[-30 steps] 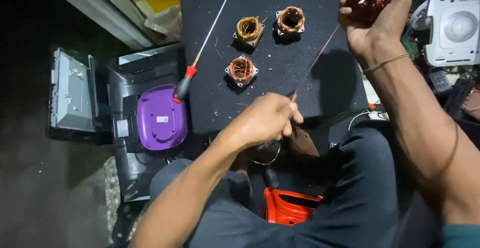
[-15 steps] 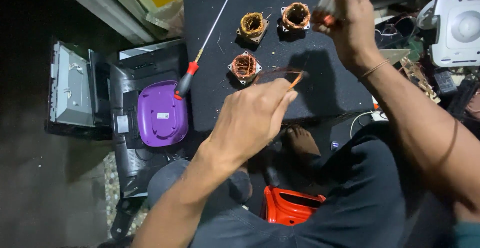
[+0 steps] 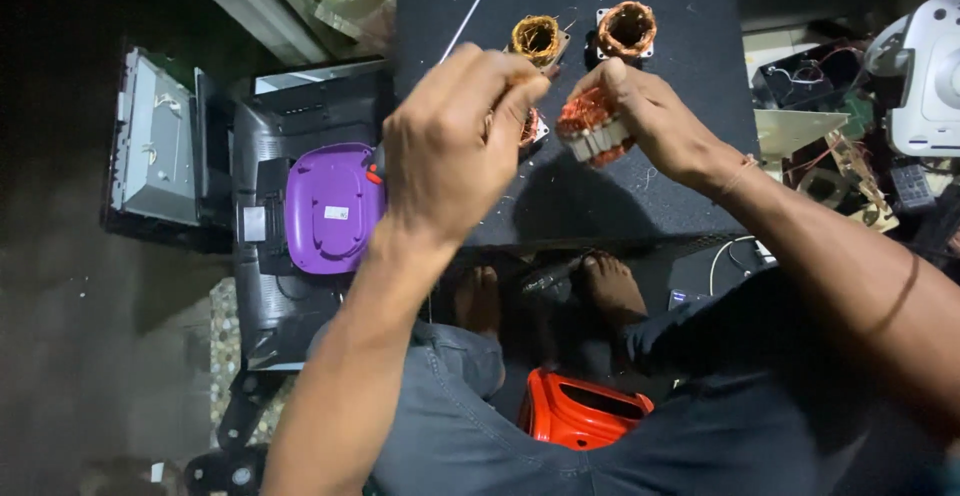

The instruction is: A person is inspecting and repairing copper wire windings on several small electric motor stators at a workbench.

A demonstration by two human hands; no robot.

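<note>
Two hands work above the black desk (image 3: pixel 690 106) in the head view. Right hand (image 3: pixel 650 116) is closed around a copper-wound stator (image 3: pixel 592 128), held just over the desk. Left hand (image 3: pixel 455 146) is curled shut beside it; its contents cannot be told. Two more copper coils (image 3: pixel 537 38) lie beyond.

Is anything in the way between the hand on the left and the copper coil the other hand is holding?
Nothing visible does. The left hand is right beside the coil that the right hand grips, above the black board.
</note>
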